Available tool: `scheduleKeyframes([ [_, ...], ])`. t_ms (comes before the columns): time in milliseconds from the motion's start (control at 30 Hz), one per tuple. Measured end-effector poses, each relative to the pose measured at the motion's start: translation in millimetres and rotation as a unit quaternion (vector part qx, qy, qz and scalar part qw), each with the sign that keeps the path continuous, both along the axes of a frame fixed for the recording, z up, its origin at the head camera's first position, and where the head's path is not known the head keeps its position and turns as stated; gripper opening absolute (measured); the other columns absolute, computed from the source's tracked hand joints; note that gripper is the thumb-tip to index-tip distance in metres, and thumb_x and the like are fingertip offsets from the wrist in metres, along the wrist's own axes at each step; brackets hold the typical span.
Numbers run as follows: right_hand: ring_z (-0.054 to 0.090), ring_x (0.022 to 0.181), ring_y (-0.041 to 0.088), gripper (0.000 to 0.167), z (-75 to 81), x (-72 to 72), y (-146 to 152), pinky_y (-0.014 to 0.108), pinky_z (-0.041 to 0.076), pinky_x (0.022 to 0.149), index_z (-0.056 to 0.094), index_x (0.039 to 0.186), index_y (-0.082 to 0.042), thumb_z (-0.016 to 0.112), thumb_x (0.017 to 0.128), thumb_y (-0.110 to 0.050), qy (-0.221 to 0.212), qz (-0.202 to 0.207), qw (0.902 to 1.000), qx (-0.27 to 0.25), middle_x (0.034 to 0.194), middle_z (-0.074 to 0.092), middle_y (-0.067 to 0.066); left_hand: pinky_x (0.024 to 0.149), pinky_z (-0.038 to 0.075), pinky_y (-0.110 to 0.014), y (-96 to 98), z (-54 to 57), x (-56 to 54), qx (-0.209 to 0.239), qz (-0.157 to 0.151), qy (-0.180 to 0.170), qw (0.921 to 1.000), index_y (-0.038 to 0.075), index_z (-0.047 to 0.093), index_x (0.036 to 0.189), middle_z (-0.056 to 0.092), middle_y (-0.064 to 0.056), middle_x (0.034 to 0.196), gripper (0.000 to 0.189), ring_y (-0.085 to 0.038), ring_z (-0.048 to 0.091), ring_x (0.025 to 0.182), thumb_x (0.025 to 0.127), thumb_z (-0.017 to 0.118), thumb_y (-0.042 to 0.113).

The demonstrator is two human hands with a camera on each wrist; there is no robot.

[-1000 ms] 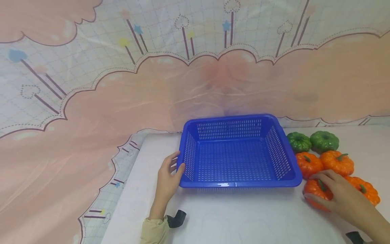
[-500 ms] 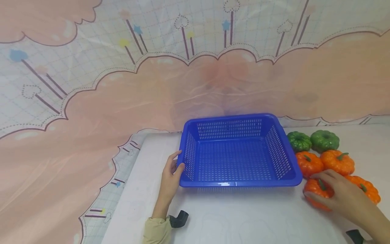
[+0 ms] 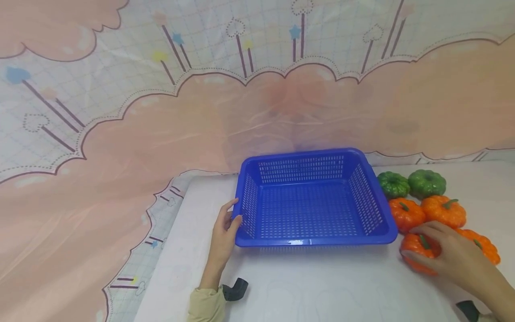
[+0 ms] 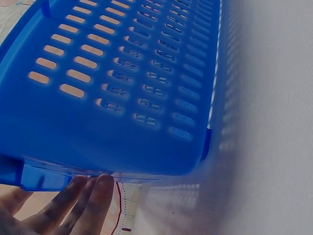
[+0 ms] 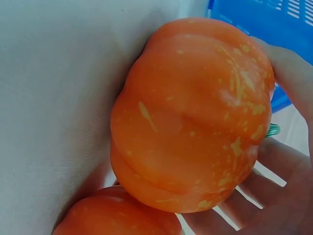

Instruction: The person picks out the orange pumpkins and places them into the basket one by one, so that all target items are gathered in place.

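A blue perforated plastic basket (image 3: 307, 242) stands on the table with nothing in it. My left hand (image 3: 221, 239) holds its left rim, thumb over the edge; in the left wrist view the fingertips (image 4: 102, 186) touch the outside of the wall. Off the basket's front right corner, my right hand (image 3: 458, 259) grips a small red-orange pumpkin (image 3: 414, 246) with a green stem, thumb on the near side and fingers over the far side. The right wrist view shows this pumpkin (image 5: 190, 117) close up, speckled with yellow and with the hand curved around it.
Beside the basket's right wall sit two green pumpkins (image 3: 427, 184) and several orange pumpkins (image 3: 444, 212), close together. A patterned cloth (image 3: 257, 120) hangs behind the table (image 3: 322, 281). A black wrist fitting (image 3: 236, 290) sticks out by the left sleeve.
The head view shifts very slightly. Both hands stay at nearly the same places, the left on the basket and the right around the pumpkin.
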State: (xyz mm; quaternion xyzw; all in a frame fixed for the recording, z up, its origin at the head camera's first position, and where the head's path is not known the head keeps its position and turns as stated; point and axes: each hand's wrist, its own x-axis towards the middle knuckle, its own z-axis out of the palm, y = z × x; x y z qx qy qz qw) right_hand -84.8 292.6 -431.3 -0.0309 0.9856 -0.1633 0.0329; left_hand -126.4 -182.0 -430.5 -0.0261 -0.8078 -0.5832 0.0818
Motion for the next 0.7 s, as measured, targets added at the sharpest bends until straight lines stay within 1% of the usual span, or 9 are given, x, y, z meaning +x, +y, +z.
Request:
scheduleKeyframes([
  [100,0.055,0.099,0.052,0.077,2.4,-0.5,0,0.073,0.044,0.081,0.068,0.113,0.0,0.08,0.071,-0.062,0.009,-0.001,0.9999,-0.007,0.116,0.058,0.033,0.104,0.045,-0.054,0.1,0.4,0.1,0.004,-0.002,0.002,1.0,0.014,0.043,0.148,0.06,-0.025,0.129,0.045,-0.038,0.06,0.119,0.104,0.052,0.019],
  [200,0.057,0.097,0.051,0.074,4.5,-0.1,-1,0.071,0.046,0.079,0.069,0.111,-0.001,0.081,0.07,-0.061,0.029,0.004,0.9994,-0.016,0.114,0.061,0.032,0.104,0.045,-0.055,0.0,0.6,0.1,0.005,-0.003,0.004,1.0,0.014,0.043,0.148,0.06,-0.025,0.129,0.046,-0.038,0.06,0.119,0.104,0.052,0.018],
  [333,0.059,0.096,0.051,0.069,7.6,2.0,-2,0.07,0.048,0.077,0.07,0.111,-0.004,0.081,0.071,-0.06,0.044,0.013,0.9987,-0.022,0.117,0.059,0.032,0.105,0.044,-0.055,-0.1,-0.3,0.4,0.004,-0.003,0.006,1.0,0.014,0.043,0.148,0.06,-0.025,0.13,0.046,-0.038,0.059,0.121,0.104,0.051,0.018],
  [400,0.06,0.092,0.05,0.066,9.9,2.5,-1,0.068,0.05,0.075,0.07,0.11,-0.006,0.081,0.072,-0.059,0.054,0.019,0.9981,-0.022,0.118,0.059,0.031,0.106,0.044,-0.055,-0.2,-0.4,0.4,0.004,-0.004,0.005,1.0,0.014,0.043,0.148,0.059,-0.025,0.131,0.045,-0.038,0.059,0.121,0.104,0.051,0.018],
  [467,0.062,0.089,0.048,0.062,11.8,3.1,-1,0.066,0.051,0.072,0.07,0.109,-0.009,0.083,0.071,-0.056,0.074,0.025,0.9967,-0.022,0.117,0.06,0.029,0.105,0.044,-0.055,-0.2,-0.2,0.2,0.007,-0.004,0.004,1.0,0.014,0.042,0.148,0.059,-0.025,0.13,0.045,-0.038,0.059,0.121,0.104,0.051,0.017],
  [567,0.062,0.091,0.048,0.059,15.5,4.4,-1,0.064,0.052,0.068,0.071,0.109,-0.01,0.085,0.071,-0.053,0.103,0.032,0.9939,-0.023,0.117,0.06,0.026,0.105,0.044,-0.055,0.0,0.1,0.1,0.009,-0.004,0.004,0.9999,0.014,0.042,0.148,0.06,-0.025,0.129,0.045,-0.038,0.06,0.12,0.104,0.051,0.017],
  [667,0.06,0.096,0.051,0.06,20.2,5.0,-2,0.066,0.051,0.069,0.071,0.11,-0.009,0.085,0.07,-0.051,0.107,0.033,0.9934,-0.025,0.119,0.059,0.026,0.105,0.044,-0.055,0.8,0.1,0.3,0.008,-0.003,0.002,1.0,0.014,0.042,0.148,0.06,-0.025,0.129,0.046,-0.038,0.06,0.12,0.104,0.051,0.017],
  [700,0.059,0.097,0.053,0.061,22.1,4.9,-2,0.066,0.051,0.069,0.071,0.111,-0.008,0.085,0.071,-0.052,0.102,0.031,0.994,-0.023,0.121,0.058,0.027,0.105,0.044,-0.055,1.0,0.1,0.3,0.007,-0.002,0.001,1.0,0.015,0.042,0.149,0.06,-0.025,0.129,0.045,-0.038,0.06,0.12,0.104,0.051,0.017],
])
